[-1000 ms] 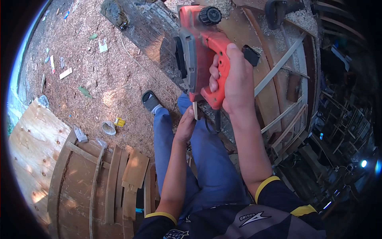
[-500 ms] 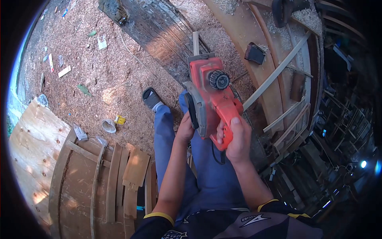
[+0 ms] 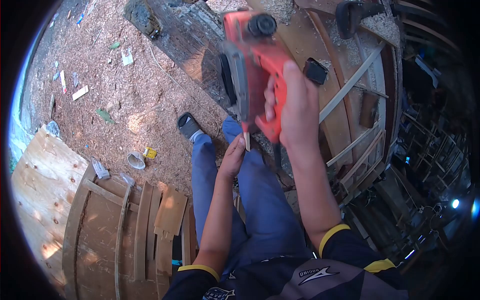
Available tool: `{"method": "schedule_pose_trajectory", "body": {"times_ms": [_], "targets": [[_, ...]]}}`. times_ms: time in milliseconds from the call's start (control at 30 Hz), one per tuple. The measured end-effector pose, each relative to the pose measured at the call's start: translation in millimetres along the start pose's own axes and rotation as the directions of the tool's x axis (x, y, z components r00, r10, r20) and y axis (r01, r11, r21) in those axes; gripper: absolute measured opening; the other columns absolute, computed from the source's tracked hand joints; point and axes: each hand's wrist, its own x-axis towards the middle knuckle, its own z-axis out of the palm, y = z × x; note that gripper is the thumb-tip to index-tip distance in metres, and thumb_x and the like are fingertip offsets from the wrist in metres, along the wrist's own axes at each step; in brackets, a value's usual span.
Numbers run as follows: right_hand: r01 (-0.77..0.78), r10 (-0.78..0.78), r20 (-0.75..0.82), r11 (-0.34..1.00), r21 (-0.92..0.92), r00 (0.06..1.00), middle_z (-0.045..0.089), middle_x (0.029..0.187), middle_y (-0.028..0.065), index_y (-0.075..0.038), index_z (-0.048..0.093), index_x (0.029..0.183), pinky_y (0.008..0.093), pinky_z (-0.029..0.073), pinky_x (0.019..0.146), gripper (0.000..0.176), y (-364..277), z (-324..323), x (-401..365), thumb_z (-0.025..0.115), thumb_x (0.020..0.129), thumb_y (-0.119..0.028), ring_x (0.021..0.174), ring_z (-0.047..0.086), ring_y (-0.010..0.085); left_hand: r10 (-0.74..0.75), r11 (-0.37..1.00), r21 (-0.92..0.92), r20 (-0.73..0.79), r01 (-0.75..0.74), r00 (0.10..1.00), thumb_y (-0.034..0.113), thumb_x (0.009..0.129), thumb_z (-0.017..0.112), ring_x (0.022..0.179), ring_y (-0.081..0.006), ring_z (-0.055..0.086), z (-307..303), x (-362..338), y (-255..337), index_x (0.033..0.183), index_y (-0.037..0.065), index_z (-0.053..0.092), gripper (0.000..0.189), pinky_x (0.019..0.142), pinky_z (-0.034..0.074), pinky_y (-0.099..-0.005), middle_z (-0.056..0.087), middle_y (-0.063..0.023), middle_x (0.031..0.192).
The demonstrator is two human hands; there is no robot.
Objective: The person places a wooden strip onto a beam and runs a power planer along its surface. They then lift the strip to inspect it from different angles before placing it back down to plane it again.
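Observation:
My right hand is wrapped round the rear handle of a red electric planer, which is slightly blurred. The planer lies over a weathered wooden beam. Between the fingers and thumb of my left hand is the near end of a thin wooden strip. The rest of that strip is hidden under the planer. A dark cord hangs from the back of the planer near my right wrist.
Wood shavings cover the ground. Curved wooden panels with loose slats lie on the right, and a dark block rests there. On the left are framed boards and a plywood sheet. A sandalled foot stands beside the beam.
The planer has moved forward along the beam with my right hand, away from my body. My left hand now shows the near end of the strip, which the planer had covered.

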Motion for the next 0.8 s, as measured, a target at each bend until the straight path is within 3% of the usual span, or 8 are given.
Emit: {"method": "schedule_pose_trajectory", "body": {"times_ms": [200, 300, 467, 600, 800], "targets": [[0.001, -0.003, 0.027, 0.997, 0.077, 1.000, 0.052, 0.062, 0.0012, -0.005, 0.055, 0.080, 0.0252, 0.038, 0.044, 0.047, -11, -5, -2, 0.048, 0.103, -0.045, 0.047, 0.048, 0.0079, 0.036, 0.999, -0.008, 0.111, -0.035, 0.993, 0.038, 0.109, 0.043, 0.120, -0.0143, 0.052, -17, 5, -10, 0.135, 0.001, 0.054, 0.047, 0.105, 0.036, -0.0290, 0.060, -0.0034, 0.126], [-0.039, 0.038, 0.014, 0.995, 0.086, 0.999, 0.052, 0.064, 0.0011, -0.004, 0.055, 0.084, 0.0246, 0.037, 0.044, 0.044, 6, -23, -41, 0.047, 0.103, -0.043, 0.048, 0.048, 0.0076, 0.072, 0.997, -0.010, 0.066, -0.072, 0.995, 0.037, 0.108, 0.046, 0.121, -0.0140, 0.052, 2, 2, 4, 0.135, 0.001, 0.054, 0.045, 0.104, 0.038, -0.0297, 0.060, -0.0035, 0.128], [-0.144, 0.143, 0.021, 0.988, 0.053, 0.990, 0.052, 0.065, 0.0007, -0.004, 0.055, 0.088, 0.0225, 0.037, 0.046, 0.040, 43, -48, -98, 0.046, 0.104, -0.040, 0.050, 0.047, 0.0058, -0.113, 0.981, -0.165, -0.046, 0.104, 0.993, 0.024, 0.106, 0.052, 0.112, -0.0148, 0.061, -9, -4, -6, 0.137, 0.003, 0.054, 0.038, 0.097, 0.047, -0.0307, 0.064, -0.0039, 0.125], [-0.155, 0.156, 0.000, 0.986, 0.064, 0.988, 0.052, 0.065, 0.0007, -0.004, 0.055, 0.087, 0.0217, 0.036, 0.046, 0.039, 54, -42, -102, 0.046, 0.105, -0.038, 0.051, 0.047, 0.0054, -0.089, 0.984, -0.156, -0.043, 0.081, 0.995, 0.016, 0.103, 0.053, 0.106, -0.0144, 0.064, -19, -6, -17, 0.137, 0.004, 0.055, 0.036, 0.091, 0.052, -0.0296, 0.066, -0.0030, 0.122], [-0.052, 0.053, -0.022, 0.998, 0.017, 0.998, 0.051, 0.062, -0.0005, -0.004, 0.054, 0.083, 0.0224, 0.035, 0.044, 0.042, 40, -24, -64, 0.045, 0.105, -0.038, 0.047, 0.046, 0.0054, -0.068, 0.995, -0.074, -0.005, 0.068, 0.998, 0.023, 0.107, 0.050, 0.117, -0.0152, 0.059, -23, -2, -18, 0.136, 0.003, 0.054, 0.036, 0.101, 0.045, -0.0310, 0.063, -0.0050, 0.128]]}}
